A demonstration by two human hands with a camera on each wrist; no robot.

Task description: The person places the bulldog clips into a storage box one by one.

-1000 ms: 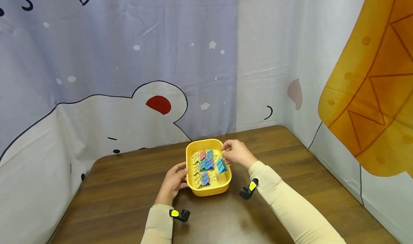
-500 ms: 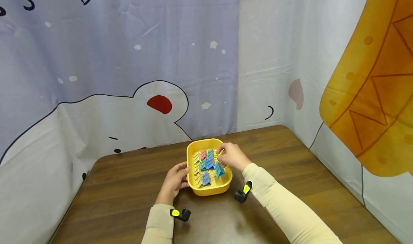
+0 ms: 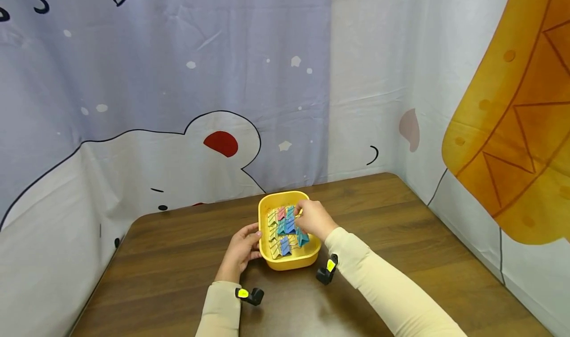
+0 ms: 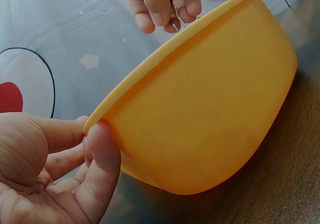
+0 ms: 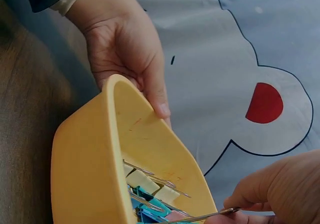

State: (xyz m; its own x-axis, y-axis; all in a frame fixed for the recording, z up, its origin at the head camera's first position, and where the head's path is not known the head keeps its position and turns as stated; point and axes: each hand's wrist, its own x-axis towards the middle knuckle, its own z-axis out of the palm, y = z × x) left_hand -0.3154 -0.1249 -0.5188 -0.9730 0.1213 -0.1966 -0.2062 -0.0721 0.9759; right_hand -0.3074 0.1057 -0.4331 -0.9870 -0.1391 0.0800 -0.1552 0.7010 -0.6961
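Note:
A yellow plastic tub point(image 3: 291, 264) stands tilted on the table, its near end low. At its left side my left hand point(image 3: 240, 249) grips the rim between thumb and fingers, as the left wrist view also shows. Over the right part of the tub, my right hand point(image 3: 317, 220) pinches the wire handle of a teal binder clip point(image 3: 302, 238); that handle point(image 5: 215, 215) runs out from the fingertips in the right wrist view. Inside lie several more clips: yellow ones point(image 3: 273, 233) down the left, a pink one point(image 3: 281, 213), and blue ones point(image 3: 284, 246) in the middle.
The brown wooden table point(image 3: 178, 272) extends around the tub on all sides. Behind it and to the right hangs a printed curtain point(image 3: 285, 104) close to the table edge. A small black camera point(image 3: 327, 270) sits on each sleeve's wrist.
My right hand has moved left and slightly down over the tub, carrying the teal binder clip toward the other clips. My left hand keeps its grip on the rim.

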